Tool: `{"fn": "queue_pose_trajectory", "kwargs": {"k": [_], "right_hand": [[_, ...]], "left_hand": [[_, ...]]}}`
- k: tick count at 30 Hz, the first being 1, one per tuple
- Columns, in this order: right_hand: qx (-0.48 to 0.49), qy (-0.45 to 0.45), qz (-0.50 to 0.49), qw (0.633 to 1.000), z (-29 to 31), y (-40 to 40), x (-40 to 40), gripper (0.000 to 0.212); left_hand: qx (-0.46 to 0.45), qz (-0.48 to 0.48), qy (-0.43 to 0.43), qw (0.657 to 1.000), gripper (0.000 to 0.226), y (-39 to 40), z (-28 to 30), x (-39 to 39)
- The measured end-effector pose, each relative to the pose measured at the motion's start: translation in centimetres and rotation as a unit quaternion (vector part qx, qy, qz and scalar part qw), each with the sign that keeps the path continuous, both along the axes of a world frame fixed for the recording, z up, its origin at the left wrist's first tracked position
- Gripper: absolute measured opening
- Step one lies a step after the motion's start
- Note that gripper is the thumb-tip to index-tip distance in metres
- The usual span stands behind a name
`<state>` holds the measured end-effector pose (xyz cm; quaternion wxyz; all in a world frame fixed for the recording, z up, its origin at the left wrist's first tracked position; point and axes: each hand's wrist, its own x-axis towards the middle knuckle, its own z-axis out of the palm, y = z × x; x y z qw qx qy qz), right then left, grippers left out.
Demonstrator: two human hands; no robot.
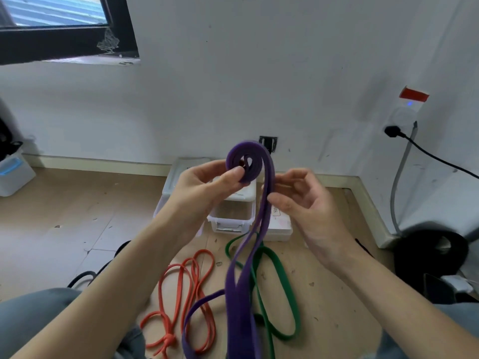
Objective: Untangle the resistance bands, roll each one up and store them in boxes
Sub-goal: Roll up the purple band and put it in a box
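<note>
A purple resistance band (239,288) is partly rolled into a small coil held up in front of me. My left hand (207,187) pinches that coil between thumb and fingers. My right hand (300,200) sits just right of the hanging strand, with the thumb touching it and the fingers curled loosely. The band's free length drops down to the floor. On the floor lie an orange band (178,288) with a knot near its lower end and a green band (280,275). Clear plastic boxes (233,218) stand by the wall behind my hands.
A black band or cable (85,275) lies on the wooden floor at left. A white bin (13,174) stands at far left. At right are a black round object (432,252) and a wall socket with a black cable (440,159). My knees fill the bottom corners.
</note>
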<state>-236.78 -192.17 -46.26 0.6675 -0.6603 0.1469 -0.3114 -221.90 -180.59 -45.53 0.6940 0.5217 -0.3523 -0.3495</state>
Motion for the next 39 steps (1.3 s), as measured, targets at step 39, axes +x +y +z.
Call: {"fn": "queue_pose_trajectory", "kwargs": {"k": [39], "right_hand": [[-0.098,0.044,-0.053,0.993,-0.7,0.0,0.1,0.031]], "left_hand": [[0.089,-0.027,0.014,0.996,0.048,-0.3,-1.5,-1.7]]}}
